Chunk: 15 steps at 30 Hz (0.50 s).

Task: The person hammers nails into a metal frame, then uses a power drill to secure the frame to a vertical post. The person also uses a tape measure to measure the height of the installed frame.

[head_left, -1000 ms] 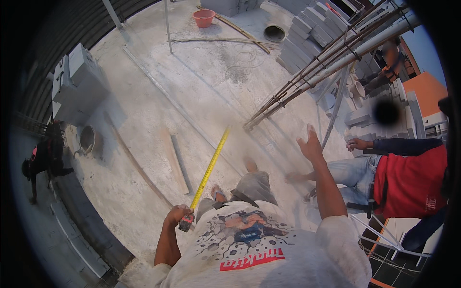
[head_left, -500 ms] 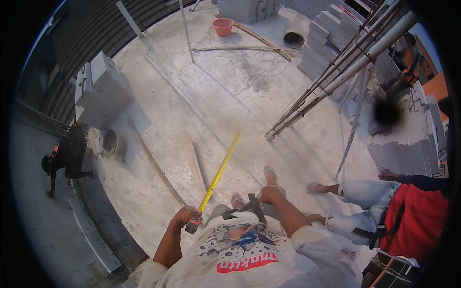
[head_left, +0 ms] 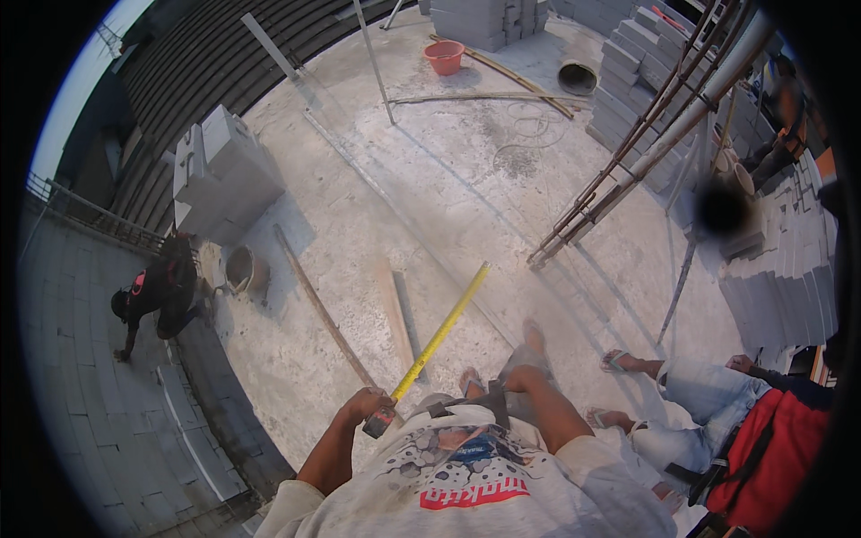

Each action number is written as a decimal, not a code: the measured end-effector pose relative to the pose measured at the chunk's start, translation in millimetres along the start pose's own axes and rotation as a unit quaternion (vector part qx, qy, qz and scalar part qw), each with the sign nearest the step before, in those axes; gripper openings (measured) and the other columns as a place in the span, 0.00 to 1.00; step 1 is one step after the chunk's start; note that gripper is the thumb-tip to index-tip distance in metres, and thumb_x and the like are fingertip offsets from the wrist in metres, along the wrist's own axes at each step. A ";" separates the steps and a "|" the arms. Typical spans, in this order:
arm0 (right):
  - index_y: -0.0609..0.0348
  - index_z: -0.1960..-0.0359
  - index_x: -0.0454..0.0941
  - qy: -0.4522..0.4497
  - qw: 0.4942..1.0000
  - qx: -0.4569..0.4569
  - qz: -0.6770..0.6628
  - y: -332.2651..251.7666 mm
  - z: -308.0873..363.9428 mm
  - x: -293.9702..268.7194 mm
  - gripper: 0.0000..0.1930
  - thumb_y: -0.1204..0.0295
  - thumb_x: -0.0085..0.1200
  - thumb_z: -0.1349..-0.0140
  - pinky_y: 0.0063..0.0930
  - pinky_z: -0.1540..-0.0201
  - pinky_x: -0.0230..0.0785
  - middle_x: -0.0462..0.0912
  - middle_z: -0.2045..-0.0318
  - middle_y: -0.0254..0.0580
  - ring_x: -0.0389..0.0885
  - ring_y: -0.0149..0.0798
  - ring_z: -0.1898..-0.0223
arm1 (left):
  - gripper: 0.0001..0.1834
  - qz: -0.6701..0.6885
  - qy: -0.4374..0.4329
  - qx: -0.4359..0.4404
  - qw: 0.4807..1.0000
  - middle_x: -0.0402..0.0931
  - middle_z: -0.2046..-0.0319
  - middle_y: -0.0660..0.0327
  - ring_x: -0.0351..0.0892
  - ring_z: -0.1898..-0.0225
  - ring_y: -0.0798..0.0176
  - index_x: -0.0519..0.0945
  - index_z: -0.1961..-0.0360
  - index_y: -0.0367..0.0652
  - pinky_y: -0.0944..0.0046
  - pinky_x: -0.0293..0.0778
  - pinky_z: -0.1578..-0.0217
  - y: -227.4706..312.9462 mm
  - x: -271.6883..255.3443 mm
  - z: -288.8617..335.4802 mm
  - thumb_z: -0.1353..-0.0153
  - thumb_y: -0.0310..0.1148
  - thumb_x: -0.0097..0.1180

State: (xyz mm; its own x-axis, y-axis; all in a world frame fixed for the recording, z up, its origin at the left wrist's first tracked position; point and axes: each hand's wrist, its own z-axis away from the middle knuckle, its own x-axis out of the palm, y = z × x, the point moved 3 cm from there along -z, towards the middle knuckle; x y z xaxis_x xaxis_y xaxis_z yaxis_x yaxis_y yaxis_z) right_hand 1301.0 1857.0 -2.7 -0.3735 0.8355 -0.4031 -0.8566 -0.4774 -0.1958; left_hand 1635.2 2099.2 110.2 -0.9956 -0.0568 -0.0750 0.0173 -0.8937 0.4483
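My left hand is closed around the case of a tape measure in front of my waist. From it a length of yellow tape blade sticks out over the floor, slanting forward and to the right, its far end in the air. My right hand hangs at my right thigh, beside a dark strap; its fingers are hidden or too unclear to read. Past the tape, a narrow wooden board and a longer wooden pole lie on the pale concrete floor.
A person in red stands close at my right; another in black bends at a block wall on the left. Bundled steel rebar slants at the right. Grey blocks, buckets and a red basin stand around.
My view has turned a little left, so the scene sits farther right in the picture. My left hand still holds the tape measure with its blade out.
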 end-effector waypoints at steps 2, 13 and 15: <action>0.55 0.50 0.82 -0.041 0.999 -0.015 0.025 -0.2 0.9 -6.3 0.23 0.59 0.53 0.46 0.41 0.43 0.69 0.78 0.44 0.47 0.77 0.46 0.43 | 0.11 0.047 -0.007 -0.012 0.999 0.82 0.75 0.60 0.80 0.75 0.67 0.82 0.71 0.38 0.66 0.74 0.72 5.7 7.2 -4.6 0.43 0.37 0.62; 0.57 0.51 0.82 0.012 0.994 0.085 -0.064 4.8 37.5 -25.6 0.24 0.58 0.54 0.47 0.39 0.41 0.68 0.78 0.43 0.50 0.76 0.45 0.41 | 0.12 -0.011 -0.027 -0.015 0.999 0.80 0.78 0.65 0.75 0.77 0.71 0.83 0.73 0.41 0.69 0.69 0.73 31.1 25.9 16.4 0.45 0.40 0.64; 0.57 0.49 0.81 -0.009 0.997 0.052 -0.050 0.7 33.5 -23.4 0.26 0.57 0.54 0.47 0.39 0.40 0.67 0.77 0.42 0.49 0.76 0.45 0.41 | 0.12 -0.001 -0.029 -0.012 0.999 0.79 0.79 0.66 0.75 0.80 0.72 0.84 0.72 0.42 0.69 0.68 0.76 30.7 26.1 18.2 0.45 0.41 0.66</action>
State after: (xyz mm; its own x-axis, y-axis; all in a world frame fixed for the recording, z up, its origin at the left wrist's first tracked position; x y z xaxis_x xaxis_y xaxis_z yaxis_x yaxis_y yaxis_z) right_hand 1297.2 1846.2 36.6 -0.2899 0.8824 -0.3706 -0.9216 -0.3618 -0.1405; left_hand 1608.0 2078.4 138.2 -0.9993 -0.0293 -0.0231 0.0167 -0.9042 0.4267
